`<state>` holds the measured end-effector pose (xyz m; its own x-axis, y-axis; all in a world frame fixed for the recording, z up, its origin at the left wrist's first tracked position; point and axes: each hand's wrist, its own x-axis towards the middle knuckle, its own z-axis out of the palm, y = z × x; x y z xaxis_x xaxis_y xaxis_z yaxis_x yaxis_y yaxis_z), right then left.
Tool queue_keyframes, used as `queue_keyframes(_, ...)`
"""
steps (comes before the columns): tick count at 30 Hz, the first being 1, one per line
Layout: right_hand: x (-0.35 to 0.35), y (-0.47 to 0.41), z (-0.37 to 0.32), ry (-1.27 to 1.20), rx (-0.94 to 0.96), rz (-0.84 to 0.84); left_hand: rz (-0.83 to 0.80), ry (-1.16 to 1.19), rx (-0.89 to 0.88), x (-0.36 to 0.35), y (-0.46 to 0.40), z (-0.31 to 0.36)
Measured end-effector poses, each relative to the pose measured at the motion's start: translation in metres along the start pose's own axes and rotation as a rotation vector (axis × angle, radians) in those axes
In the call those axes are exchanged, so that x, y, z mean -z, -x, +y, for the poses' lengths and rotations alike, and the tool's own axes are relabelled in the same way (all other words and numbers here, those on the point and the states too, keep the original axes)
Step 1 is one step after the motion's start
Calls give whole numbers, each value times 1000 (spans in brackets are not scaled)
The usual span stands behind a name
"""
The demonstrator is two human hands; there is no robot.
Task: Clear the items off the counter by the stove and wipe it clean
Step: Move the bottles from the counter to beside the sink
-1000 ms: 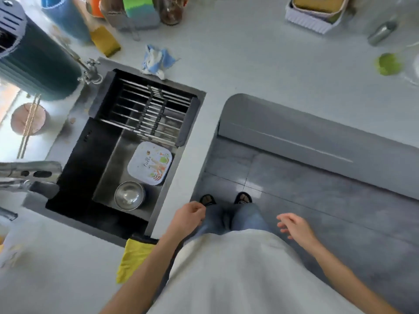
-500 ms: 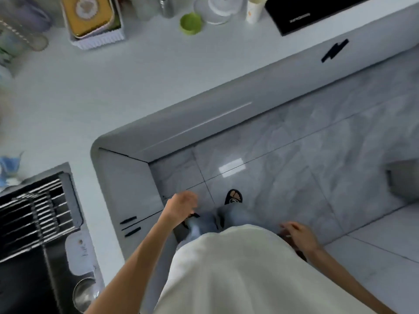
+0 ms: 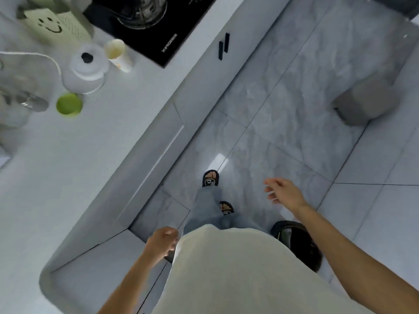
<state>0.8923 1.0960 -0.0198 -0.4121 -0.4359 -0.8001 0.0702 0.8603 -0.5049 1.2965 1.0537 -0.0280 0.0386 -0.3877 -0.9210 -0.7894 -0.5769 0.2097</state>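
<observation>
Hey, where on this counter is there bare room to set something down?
The counter is bare from the green cup to its rounded corner. It is crowded by the stove: white jug, paper cup, smiley box.

Single head-worn view, looking steeply down from above. Counter at left, floor at right, both near.

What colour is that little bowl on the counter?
Lime green bowl, clearest in the head view.
</observation>
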Motion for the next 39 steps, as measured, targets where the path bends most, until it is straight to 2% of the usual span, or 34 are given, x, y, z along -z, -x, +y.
queue_keyframes(4,9,-19,-20,-16,16,31,-47,-78,-25,36,-35,60)
queue_keyframes(11,29,-36,-15,-64,-144,137,-70,-129,-82,66,-88,205)
queue_keyframes(18,62,-44,20,-265,-370,201,-154,-329,-326,41,-100,374)
queue_keyframes(25,130,-93,16,-315,-464,222,-192,-413,-460,1,-120,515)
queue_keyframes(32,215,-171,-61,-341,-417,218,-127,-336,-366,-3,-144,583)
queue_keyframes(39,280,-247,-202,-298,-207,210,-78,-334,-188,29,-162,603)
